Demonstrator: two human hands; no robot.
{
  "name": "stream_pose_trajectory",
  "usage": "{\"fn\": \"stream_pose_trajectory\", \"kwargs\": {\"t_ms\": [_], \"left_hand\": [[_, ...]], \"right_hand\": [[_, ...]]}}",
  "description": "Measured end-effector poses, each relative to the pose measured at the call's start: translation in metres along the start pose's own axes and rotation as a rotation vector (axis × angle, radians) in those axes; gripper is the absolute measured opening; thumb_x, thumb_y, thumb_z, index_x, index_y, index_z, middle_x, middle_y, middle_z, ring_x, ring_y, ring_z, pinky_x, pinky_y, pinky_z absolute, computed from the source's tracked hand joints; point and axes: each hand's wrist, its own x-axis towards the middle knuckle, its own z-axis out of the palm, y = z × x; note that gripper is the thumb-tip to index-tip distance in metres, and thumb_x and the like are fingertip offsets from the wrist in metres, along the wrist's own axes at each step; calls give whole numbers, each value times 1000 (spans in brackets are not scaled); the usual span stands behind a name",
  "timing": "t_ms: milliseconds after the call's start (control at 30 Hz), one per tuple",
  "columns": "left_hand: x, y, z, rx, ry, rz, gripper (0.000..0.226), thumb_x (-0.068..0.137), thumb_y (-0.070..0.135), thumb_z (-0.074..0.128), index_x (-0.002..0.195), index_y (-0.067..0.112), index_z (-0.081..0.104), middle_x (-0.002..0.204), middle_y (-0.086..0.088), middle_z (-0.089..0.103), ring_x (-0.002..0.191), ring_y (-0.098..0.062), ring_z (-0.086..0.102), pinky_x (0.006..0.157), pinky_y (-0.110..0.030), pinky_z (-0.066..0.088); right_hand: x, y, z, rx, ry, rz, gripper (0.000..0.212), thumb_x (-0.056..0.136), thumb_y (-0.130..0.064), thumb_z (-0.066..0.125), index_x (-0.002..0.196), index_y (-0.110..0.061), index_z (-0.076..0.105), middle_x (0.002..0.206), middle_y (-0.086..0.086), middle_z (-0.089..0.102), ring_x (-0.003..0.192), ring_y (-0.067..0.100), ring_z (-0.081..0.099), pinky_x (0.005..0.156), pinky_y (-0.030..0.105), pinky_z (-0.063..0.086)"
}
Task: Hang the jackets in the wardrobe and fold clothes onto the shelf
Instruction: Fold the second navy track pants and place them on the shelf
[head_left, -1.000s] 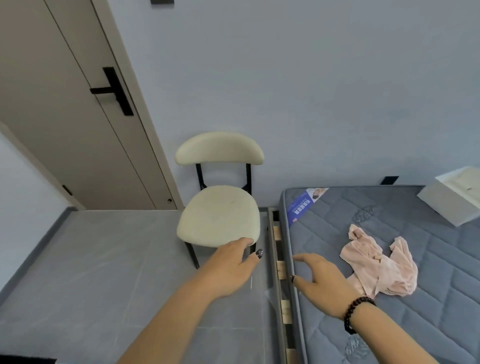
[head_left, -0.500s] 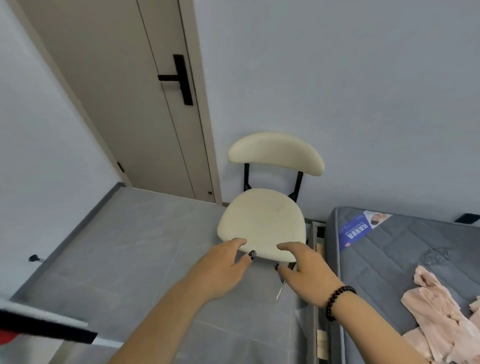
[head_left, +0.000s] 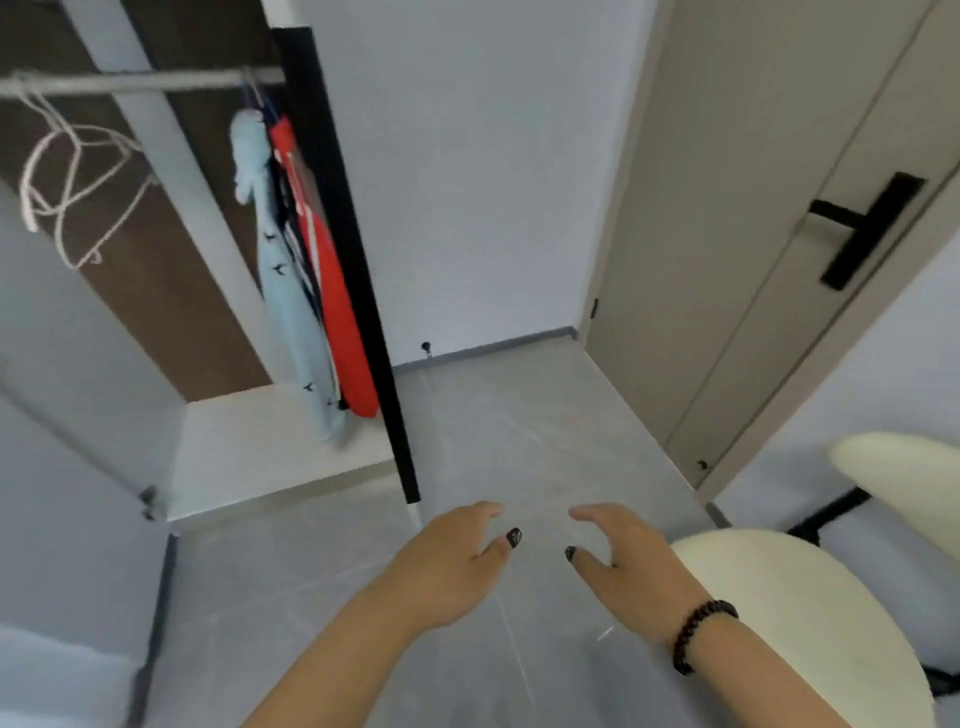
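Showing no legible text; red jacket (head_left: 332, 291) hangs in wardrobe (head_left: 156, 291).

Left hand (head_left: 452, 566), right hand (head_left: 631, 571) empty above floor (head_left: 519, 441); jackets (head_left: 311, 270) hanging in wardrobe (head_left: 171, 312).

chair (head_left: 810, 623): cut by right edge | hangers (head_left: 67, 171): blurred | hanging clothes (head_left: 301, 270): overlapping, count unclear

Wardrobe (head_left: 156, 322) at left with garments (head_left: 306, 291) hanging on its rail (head_left: 135, 83), door (head_left: 753, 234) right, chair (head_left: 810, 623) lower right
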Motion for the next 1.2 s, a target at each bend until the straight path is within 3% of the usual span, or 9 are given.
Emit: {"fn": "stream_pose_trajectory", "kwargs": {"t_ms": [133,333,567,633,767,800,900,1067,1200], "left_hand": [[-51,-41,-2,-120,185,-175,58,98,57,35,150,30,30,154,11,34,138,-6,34,110,-19,25],[-155,-95,18,-290,434,-453,58,98,56,36,150,29,31,154,11,34,138,-5,35,106,-14,22],[-276,-137,46,-415,705,-747,57,99,54,38,149,28,33,152,8,38,137,-9,38,109,-20,27],[-309,-145,55,-457,764,-818,57,99,53,38,149,27,33,152,7,39,136,-11,40,109,-22,29],[-371,-162,73,-507,868,-952,55,99,52,39,148,27,34,150,5,41,136,-13,41,111,-28,32],[-385,-166,78,-525,892,-978,55,99,52,39,148,28,33,150,5,41,136,-13,40,112,-29,32],[-425,-183,95,-590,968,-1040,54,100,48,40,149,27,33,151,6,40,138,-11,38,112,-26,30],[-481,-216,119,-691,1048,-1113,53,100,47,41,149,26,35,151,6,40,137,-10,38,108,-21,29],[-522,-242,131,-694,1092,-1172,52,98,50,42,146,28,39,145,6,48,130,-12,45,106,-24,36]], "right_hand": [[25,-36,23,-57,-170,-230,43,97,-35,49,138,-29,40,141,-16,37,116,-1,39,97,8,25],[22,-111,88,-151,-426,-540,41,97,-34,48,136,-28,41,137,-14,39,111,-4,35,96,8,22],[-19,-207,162,-285,-631,-833,40,97,-35,49,135,-27,43,140,-12,39,122,5,43,102,17,34],[-39,-233,186,-322,-708,-891,41,97,-35,49,136,-29,41,141,-13,38,116,4,45,99,17,35],[-85,-280,234,-379,-830,-1031,42,96,-36,49,137,-31,41,139,-13,39,84,-5,44,88,15,36],[-96,-290,246,-390,-854,-1062,42,96,-35,49,137,-31,41,139,-13,39,85,-5,45,89,16,37],[-130,-319,281,-426,-916,-1142,42,96,-34,49,138,-30,41,142,-11,37,114,6,47,98,17,36],[-181,-355,338,-471,-994,-1266,45,96,-32,48,140,-29,38,145,-12,34,120,5,44,95,14,33],[-216,-379,380,-500,-1035,-1327,46,96,-30,48,140,-27,38,148,-11,32,131,6,37,103,20,35]]}}
